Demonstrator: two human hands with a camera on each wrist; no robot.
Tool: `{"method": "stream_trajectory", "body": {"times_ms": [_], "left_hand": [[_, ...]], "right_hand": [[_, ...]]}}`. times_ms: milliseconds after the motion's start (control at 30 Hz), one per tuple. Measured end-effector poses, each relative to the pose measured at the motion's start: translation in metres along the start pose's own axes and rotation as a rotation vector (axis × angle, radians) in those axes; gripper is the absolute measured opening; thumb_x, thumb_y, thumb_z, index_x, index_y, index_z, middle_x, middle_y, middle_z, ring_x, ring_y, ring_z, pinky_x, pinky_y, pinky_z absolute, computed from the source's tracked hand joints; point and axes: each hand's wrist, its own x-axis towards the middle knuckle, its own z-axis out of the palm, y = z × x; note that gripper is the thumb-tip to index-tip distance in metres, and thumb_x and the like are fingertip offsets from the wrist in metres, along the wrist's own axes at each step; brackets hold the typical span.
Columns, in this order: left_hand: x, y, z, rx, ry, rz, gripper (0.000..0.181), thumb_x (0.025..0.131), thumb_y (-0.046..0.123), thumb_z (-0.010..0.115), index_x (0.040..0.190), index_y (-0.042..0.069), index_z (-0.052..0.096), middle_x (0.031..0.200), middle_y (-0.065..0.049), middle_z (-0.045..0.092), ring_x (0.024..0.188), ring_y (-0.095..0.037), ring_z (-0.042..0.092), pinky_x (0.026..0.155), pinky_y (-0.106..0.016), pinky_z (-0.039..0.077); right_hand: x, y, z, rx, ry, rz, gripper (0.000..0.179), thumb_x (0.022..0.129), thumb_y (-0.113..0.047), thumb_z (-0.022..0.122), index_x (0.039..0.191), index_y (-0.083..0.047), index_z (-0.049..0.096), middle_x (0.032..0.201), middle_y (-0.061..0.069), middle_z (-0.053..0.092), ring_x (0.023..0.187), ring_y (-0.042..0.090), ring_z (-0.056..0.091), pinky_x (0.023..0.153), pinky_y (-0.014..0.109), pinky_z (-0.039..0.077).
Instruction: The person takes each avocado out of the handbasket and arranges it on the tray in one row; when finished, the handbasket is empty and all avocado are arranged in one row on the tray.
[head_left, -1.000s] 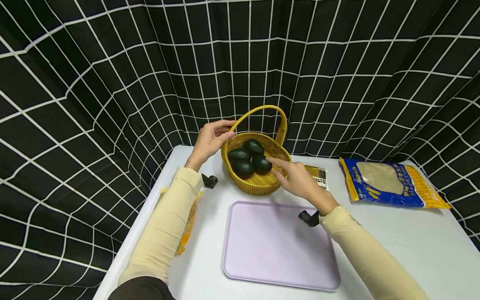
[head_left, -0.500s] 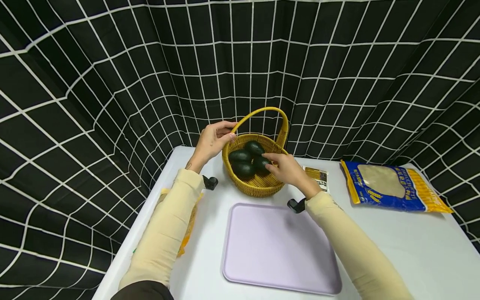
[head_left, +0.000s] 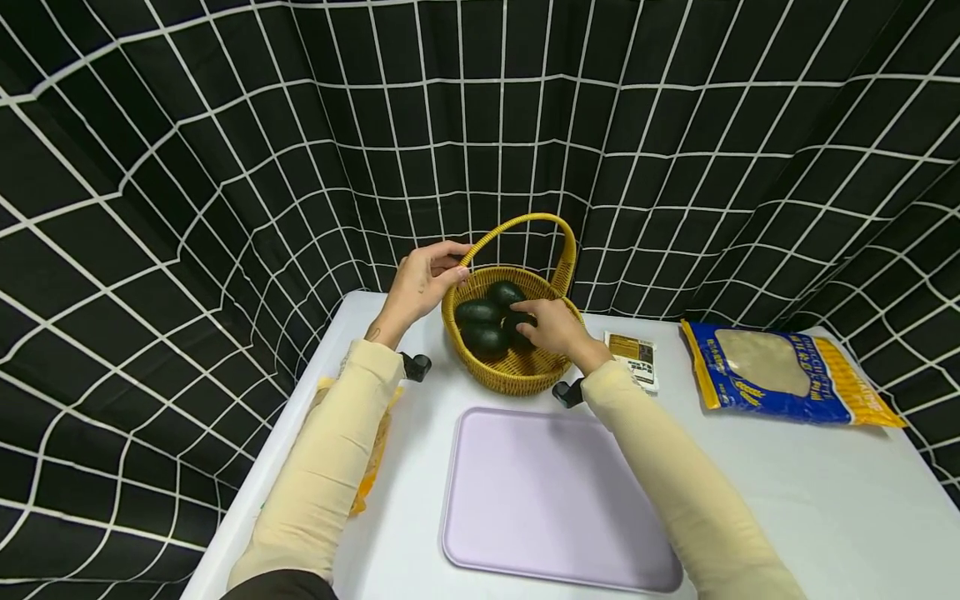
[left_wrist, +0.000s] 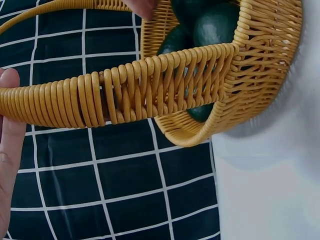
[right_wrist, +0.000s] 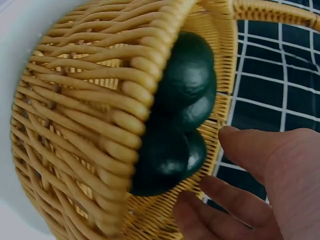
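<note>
A yellow wicker basket [head_left: 513, 383] with a tall arched handle [left_wrist: 125, 92] stands on the white table and holds several dark green avocados [head_left: 483, 340]. At the left side of the basket, my left hand [head_left: 422, 283] holds the handle low down, thumb and fingers on either side of it. My right hand [head_left: 557, 327] reaches over the basket's right rim, and its fingers overlap the right-hand avocado in the head view. In the right wrist view, the thumb and fingers [right_wrist: 240, 200] are spread apart beside the avocados [right_wrist: 185, 72], with nothing between them.
A pale purple tray [head_left: 555, 500] lies in front of the basket. Right of the basket are a small packet [head_left: 636, 360] and a blue and yellow bag [head_left: 780, 373]. An orange bag [head_left: 377, 450] lies partly under the left forearm. A black gridded curtain [head_left: 675, 167] surrounds the table.
My right hand has moved left and further in over the avocados, after its index finger pointed at the right-hand one. The left hand stays on the handle.
</note>
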Motion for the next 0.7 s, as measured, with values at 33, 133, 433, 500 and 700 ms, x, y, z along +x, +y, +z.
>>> {"method": "stream_trajectory", "body": {"times_ms": [33,133,433,500,700], "left_hand": [[0.0,0.0,0.0,0.001,-0.001,0.005,0.032,0.098,0.011,0.068,0.129,0.013,0.068,0.11,-0.014,0.074,0.094,-0.03,0.074,0.084,-0.035,0.061],[-0.001,0.0,-0.001,0.009,-0.004,0.006,0.032,0.098,0.011,0.068,0.13,0.014,0.068,0.111,-0.014,0.074,0.092,-0.027,0.074,0.083,-0.035,0.061],[-0.001,0.002,-0.003,0.015,-0.009,-0.007,0.033,0.097,0.009,0.068,0.13,0.013,0.068,0.112,-0.016,0.073,0.095,-0.031,0.074,0.084,-0.036,0.061],[-0.001,0.002,-0.002,0.01,-0.012,-0.008,0.033,0.097,0.009,0.068,0.131,0.013,0.067,0.111,-0.015,0.074,0.095,-0.032,0.074,0.084,-0.036,0.061],[0.0,0.001,0.0,0.01,-0.012,-0.014,0.033,0.097,0.009,0.068,0.13,0.014,0.068,0.111,-0.015,0.074,0.095,-0.031,0.073,0.085,-0.037,0.061]], "right_hand": [[0.002,0.001,0.003,0.01,-0.003,0.012,0.044,0.098,-0.015,0.066,0.141,-0.007,0.06,0.139,0.021,0.061,0.048,0.012,0.041,0.074,0.037,0.051],[0.007,0.004,0.009,0.008,0.0,0.042,0.046,0.098,-0.015,0.067,0.142,-0.008,0.059,0.141,0.02,0.06,0.061,0.019,0.056,0.081,0.04,0.053],[0.015,0.007,0.018,0.01,-0.014,0.1,0.05,0.097,-0.016,0.067,0.145,-0.009,0.055,0.145,0.02,0.057,0.122,0.04,0.061,0.104,0.053,0.051],[0.016,0.008,0.019,0.01,-0.023,0.11,0.051,0.097,-0.016,0.068,0.146,-0.01,0.055,0.145,0.02,0.056,0.119,0.039,0.062,0.103,0.053,0.051],[0.018,0.01,0.021,-0.017,-0.057,0.1,0.049,0.098,-0.016,0.066,0.146,-0.012,0.056,0.144,0.022,0.057,0.125,0.038,0.06,0.105,0.052,0.05]]}}
